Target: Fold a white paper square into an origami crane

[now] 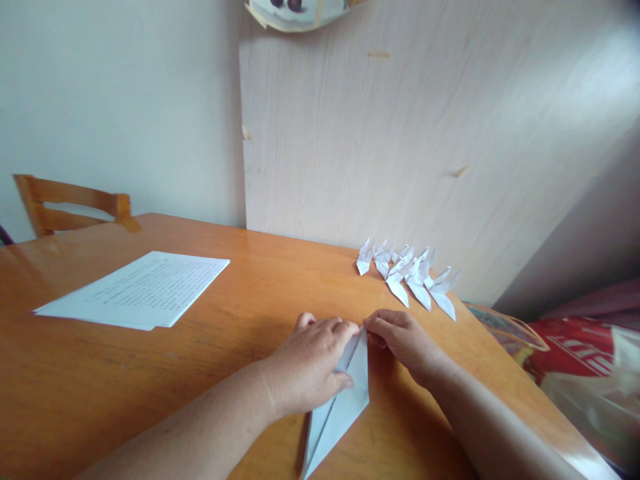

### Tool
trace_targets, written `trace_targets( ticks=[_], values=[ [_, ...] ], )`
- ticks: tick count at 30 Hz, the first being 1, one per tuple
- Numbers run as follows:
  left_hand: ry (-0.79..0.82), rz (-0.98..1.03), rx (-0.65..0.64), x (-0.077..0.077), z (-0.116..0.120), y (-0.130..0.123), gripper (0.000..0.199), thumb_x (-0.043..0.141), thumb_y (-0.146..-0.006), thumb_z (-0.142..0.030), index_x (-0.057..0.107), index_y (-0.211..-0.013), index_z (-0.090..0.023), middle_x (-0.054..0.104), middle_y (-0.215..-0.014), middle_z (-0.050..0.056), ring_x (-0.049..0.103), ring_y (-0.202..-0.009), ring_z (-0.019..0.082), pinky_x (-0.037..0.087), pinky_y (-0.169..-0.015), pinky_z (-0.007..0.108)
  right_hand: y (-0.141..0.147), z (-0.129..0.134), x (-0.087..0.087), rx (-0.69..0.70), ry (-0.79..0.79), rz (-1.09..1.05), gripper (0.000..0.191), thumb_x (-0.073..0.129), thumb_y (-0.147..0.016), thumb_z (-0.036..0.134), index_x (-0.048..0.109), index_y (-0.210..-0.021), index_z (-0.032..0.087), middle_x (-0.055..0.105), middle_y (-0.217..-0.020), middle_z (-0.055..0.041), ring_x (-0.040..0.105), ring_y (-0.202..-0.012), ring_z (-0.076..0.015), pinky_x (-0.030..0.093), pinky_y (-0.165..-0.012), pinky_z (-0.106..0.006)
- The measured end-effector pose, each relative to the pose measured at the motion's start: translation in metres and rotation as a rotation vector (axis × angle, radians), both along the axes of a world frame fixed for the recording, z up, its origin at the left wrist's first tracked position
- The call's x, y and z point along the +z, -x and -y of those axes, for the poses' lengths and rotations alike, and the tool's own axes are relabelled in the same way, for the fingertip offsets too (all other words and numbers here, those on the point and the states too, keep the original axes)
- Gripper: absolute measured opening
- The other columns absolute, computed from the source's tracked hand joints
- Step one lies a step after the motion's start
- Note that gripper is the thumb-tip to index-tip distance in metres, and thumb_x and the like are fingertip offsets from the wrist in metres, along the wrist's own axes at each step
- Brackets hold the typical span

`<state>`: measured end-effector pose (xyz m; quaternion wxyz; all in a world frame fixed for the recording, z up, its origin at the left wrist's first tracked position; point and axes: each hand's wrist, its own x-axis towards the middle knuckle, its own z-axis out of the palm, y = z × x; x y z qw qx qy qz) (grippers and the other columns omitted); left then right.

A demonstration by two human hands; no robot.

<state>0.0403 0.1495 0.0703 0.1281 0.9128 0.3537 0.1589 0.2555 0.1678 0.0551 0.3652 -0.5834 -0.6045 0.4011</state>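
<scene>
A sheet of white paper folded into a long kite shape (350,400) lies on the table in front of me, one pointed end toward me and a crease running down its length. Over its left side is my left hand (320,363), thumb on the paper and fingers closed at the far tip, holding it. From the right, my right hand (400,339) pinches that same far tip between thumb and curled forefinger. The fingertips of both hands nearly meet there, hiding the very point of the paper.
Several folded paper birds (400,270) stand in rows toward the back right of the wooden table (250,280). A stack of printed sheets (140,290) lies at the left. Behind are a wooden chair (80,200) and a board (350,147); red and clear bags (575,353) sit beyond the right edge.
</scene>
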Motion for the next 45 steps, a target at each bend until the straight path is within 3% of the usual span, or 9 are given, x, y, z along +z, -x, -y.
trace_targets(
  ticks=[16, 25, 35, 45],
  values=[
    [-0.001, -0.022, 0.002, 0.002, 0.001, 0.0, 0.057, 0.071, -0.083, -0.034, 0.047, -0.134, -0.027, 0.061, -0.119, 0.007, 0.057, -0.111, 0.029, 0.033, -0.096, 0.043, 0.0, -0.002, -0.003, -0.011, -0.003, 0.032, 0.025, 0.055, -0.082, 0.037, 0.058, -0.064, 0.02, 0.052, -0.056, 0.0036, 0.04, -0.052, -0.0112, 0.029, -0.049, -0.026],
    [-0.002, -0.072, 0.013, 0.006, 0.002, 0.0, 0.051, 0.066, -0.086, -0.037, 0.052, -0.134, -0.027, 0.059, -0.115, 0.007, 0.057, -0.107, 0.028, 0.035, -0.093, 0.043, 0.003, -0.001, -0.002, -0.033, -0.069, 0.183, 0.025, 0.057, -0.081, 0.04, 0.059, -0.066, 0.02, 0.051, -0.058, 0.0031, 0.042, -0.054, -0.0124, 0.031, -0.05, -0.026],
    [-0.053, -0.099, 0.01, 0.006, 0.003, 0.0, 0.03, 0.071, -0.082, -0.036, 0.063, -0.11, -0.026, 0.057, -0.109, 0.006, 0.051, -0.106, 0.028, 0.038, -0.089, 0.041, 0.0, -0.007, -0.015, -0.024, -0.183, 0.426, 0.019, 0.057, -0.082, 0.033, 0.065, -0.071, 0.02, 0.066, -0.069, -0.0012, 0.057, -0.066, -0.017, 0.038, -0.06, -0.027],
    [-0.091, -0.069, -0.063, 0.005, 0.007, -0.001, 0.02, 0.068, -0.086, -0.031, 0.066, -0.105, -0.027, 0.063, -0.111, 0.002, 0.05, -0.107, 0.027, 0.035, -0.092, 0.042, 0.002, -0.007, -0.017, -0.045, -0.2, 0.536, 0.018, 0.057, -0.085, 0.032, 0.064, -0.072, 0.022, 0.07, -0.074, -0.0024, 0.061, -0.07, -0.0182, 0.039, -0.062, -0.027]
  ],
)
